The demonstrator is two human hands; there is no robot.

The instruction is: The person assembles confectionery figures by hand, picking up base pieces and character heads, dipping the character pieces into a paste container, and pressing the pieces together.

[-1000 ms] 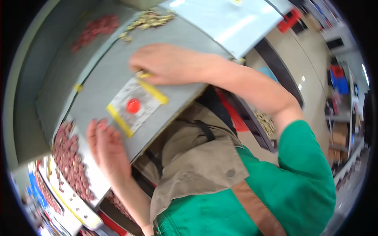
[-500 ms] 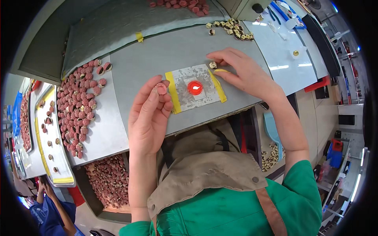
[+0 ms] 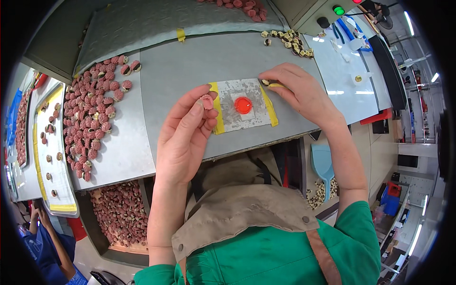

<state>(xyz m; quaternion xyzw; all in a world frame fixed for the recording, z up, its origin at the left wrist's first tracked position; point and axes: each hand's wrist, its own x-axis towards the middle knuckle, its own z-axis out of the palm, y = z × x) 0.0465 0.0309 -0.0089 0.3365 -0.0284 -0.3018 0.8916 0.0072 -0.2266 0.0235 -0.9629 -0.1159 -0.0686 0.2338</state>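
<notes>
My left hand (image 3: 178, 135) is closed, pinching a small pink scalloped shell piece (image 3: 207, 101) between thumb and fingertips, its hollow side partly visible. My right hand (image 3: 304, 97) has its thumb and forefinger closed around a small cream-and-dark block (image 3: 265, 82) at the far right corner of a worn metal plate (image 3: 230, 121). A bright red, round glossy spot (image 3: 243, 105) sits mid-plate, between my two hands. Yellow tape (image 3: 217, 124) runs along the plate's left and right sides.
Many pink ridged pieces (image 3: 95, 109) cover the worktop's left side. A drawer (image 3: 118, 213) below holds more. Cream-and-dark blocks (image 3: 294, 42) lie at the back right. A tray (image 3: 71, 207) stands far left, near a person in blue (image 3: 50, 247). A blue dustpan (image 3: 323, 159) lies lower right.
My right fingertips have closed round the cream-and-dark block, which lay between spread fingers before. My left hand still holds the pink piece. The whole view has shifted slightly.
</notes>
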